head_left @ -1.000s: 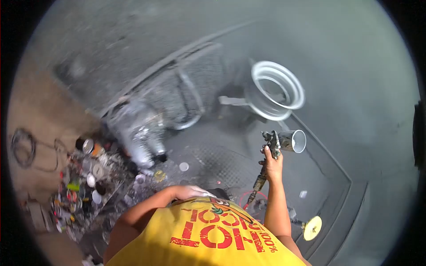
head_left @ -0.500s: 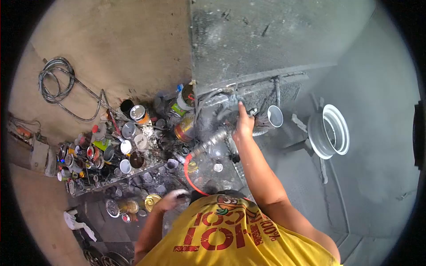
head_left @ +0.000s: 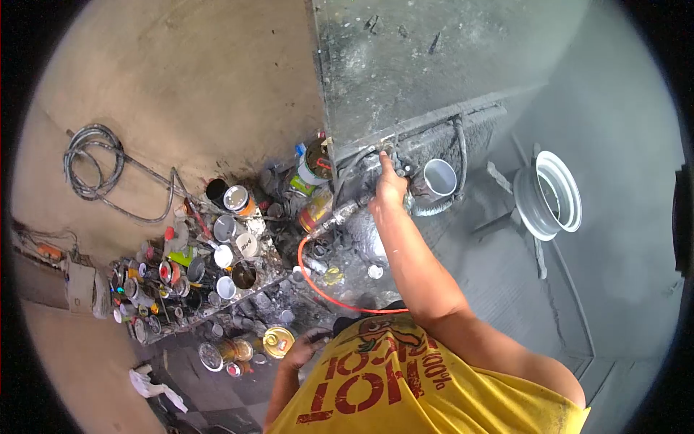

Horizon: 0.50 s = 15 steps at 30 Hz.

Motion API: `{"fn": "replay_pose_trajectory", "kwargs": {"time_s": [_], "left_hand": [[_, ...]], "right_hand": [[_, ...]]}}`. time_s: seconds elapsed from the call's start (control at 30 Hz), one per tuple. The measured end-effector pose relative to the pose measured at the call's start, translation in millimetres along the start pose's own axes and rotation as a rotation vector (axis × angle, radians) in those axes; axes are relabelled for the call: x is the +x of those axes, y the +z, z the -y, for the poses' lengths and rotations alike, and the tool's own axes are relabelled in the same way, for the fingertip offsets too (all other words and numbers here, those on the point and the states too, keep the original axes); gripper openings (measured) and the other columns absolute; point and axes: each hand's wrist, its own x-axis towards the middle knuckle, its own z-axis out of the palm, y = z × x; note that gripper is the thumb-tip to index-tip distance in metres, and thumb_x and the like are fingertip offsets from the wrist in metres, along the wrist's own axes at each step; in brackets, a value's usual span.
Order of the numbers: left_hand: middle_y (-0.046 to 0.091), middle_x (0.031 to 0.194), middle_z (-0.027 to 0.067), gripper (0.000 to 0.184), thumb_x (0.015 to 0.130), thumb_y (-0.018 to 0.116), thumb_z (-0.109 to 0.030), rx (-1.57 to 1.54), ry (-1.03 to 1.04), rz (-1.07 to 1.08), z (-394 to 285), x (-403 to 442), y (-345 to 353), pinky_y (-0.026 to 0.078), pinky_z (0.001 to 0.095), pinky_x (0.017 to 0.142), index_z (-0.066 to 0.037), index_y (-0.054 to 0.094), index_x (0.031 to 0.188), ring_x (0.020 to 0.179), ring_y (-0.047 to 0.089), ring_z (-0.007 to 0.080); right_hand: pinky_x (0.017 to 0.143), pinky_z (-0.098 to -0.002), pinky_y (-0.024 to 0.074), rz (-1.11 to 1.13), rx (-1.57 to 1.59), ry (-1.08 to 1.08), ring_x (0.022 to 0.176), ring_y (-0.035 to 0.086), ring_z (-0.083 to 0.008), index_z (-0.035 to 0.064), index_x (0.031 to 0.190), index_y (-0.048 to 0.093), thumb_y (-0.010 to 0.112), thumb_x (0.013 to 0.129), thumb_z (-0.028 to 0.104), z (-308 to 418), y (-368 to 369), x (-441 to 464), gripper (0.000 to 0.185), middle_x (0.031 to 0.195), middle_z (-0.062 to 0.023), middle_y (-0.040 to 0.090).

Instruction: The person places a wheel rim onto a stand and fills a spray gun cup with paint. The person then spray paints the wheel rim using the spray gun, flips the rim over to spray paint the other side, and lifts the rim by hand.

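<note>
My right hand (head_left: 390, 186) is closed around a spray gun, reaching forward at the middle of the view. A pale open cup (head_left: 439, 178) sits beside the hand and appears to belong to the gun. From its lower left end an orange-red hose (head_left: 306, 273) loops back towards my waist. Low beside the yellow shirt hangs my left hand (head_left: 307, 349), its fingers loosely apart and nothing visible in them. A gold-topped can (head_left: 278, 342) stands just left of it. To the right, a silver-grey wheel rim (head_left: 549, 195) rests on a stand.
Paint cans and cups crowd a bench (head_left: 191, 311) on the left. A coiled hose (head_left: 94, 163) hangs on the brown wall. A grey, paint-coated panel (head_left: 448, 58) rises ahead. A white cloth (head_left: 155, 387) lies at lower left.
My right hand and the spray gun have drawn left, away from the wheel rim. My left hand has shifted slightly right and down in view. The whole view has tilted a little.
</note>
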Motion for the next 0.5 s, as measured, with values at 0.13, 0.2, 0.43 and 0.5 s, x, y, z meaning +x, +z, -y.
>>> {"fn": "replay_pose_trajectory", "kwargs": {"time_s": [0.13,0.2,0.43,0.5], "left_hand": [[0.067,0.120,0.0065,0.031,0.094,0.067,-0.015,0.071,0.064,-0.021,0.1,2.0,-9.4,0.043,0.0340,0.101,-0.003,0.065,0.122,0.113,0.059,0.0188],[0.067,0.120,0.0066,0.031,0.095,0.066,-0.016,0.037,0.077,-0.008,4.9,0.5,-11.2,0.044,0.0337,0.101,-0.003,0.065,0.122,0.113,0.059,0.0188],[0.065,0.126,0.0097,0.034,0.096,0.063,-0.015,-0.027,0.014,0.062,-6.9,-3.5,2.6,0.041,0.0357,0.105,-0.002,0.062,0.127,0.117,0.057,0.0215],[0.064,0.126,0.0104,0.035,0.095,0.062,-0.013,-0.003,0.037,0.094,4.6,15.3,0.9,0.040,0.0357,0.106,-0.001,0.061,0.128,0.117,0.057,0.0218]], "right_hand": [[0.099,-0.0441,0.0473,-0.117,-0.040,0.065,0.117,0.058,-0.0303,-0.0087,0.134,0.050,0.084,0.079,0.031,5.1,12.6,5.9,0.076,0.135,-0.0190,0.056],[0.100,-0.0442,0.0462,-0.046,0.004,0.063,0.119,0.057,-0.0304,-0.0103,0.133,0.052,0.082,0.079,0.038,4.6,14.6,7.2,0.079,0.137,-0.0210,0.055],[0.112,-0.0381,0.0336,-0.242,-0.202,-0.128,0.133,0.046,-0.0297,-0.0104,0.148,0.027,0.077,0.080,0.053,-40.9,21.3,20.6,0.105,0.148,-0.0216,0.044],[0.114,-0.0379,0.0316,-0.041,-0.199,-0.303,0.137,0.041,-0.0301,-0.0099,0.149,0.024,0.080,0.081,0.041,-54.1,-0.1,16.4,0.101,0.151,-0.0224,0.039]]}}
